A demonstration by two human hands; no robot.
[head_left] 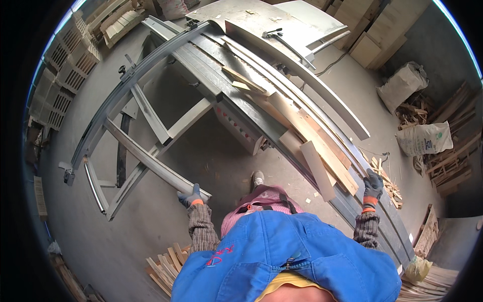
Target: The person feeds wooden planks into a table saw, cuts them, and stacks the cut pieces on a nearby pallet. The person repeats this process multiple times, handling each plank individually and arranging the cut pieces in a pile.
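Observation:
My left hand, in a dark glove with an orange cuff, is closed round the near end of a curved-looking metal bar on the saw's sliding frame. My right hand, gloved alike, is at the near end of a long thin wooden strip on the saw table. Its fingers are curled at the strip, though their undersides are hidden. Left of this hand, several loose boards lie overlapping along the table, some jutting over its edge.
A metal fence runs along the table's far right side. Beneath the table is a control box with coloured buttons. White sacks and scrap wood lie at right. Slatted crates stand at left, and wood strips lie by my left side.

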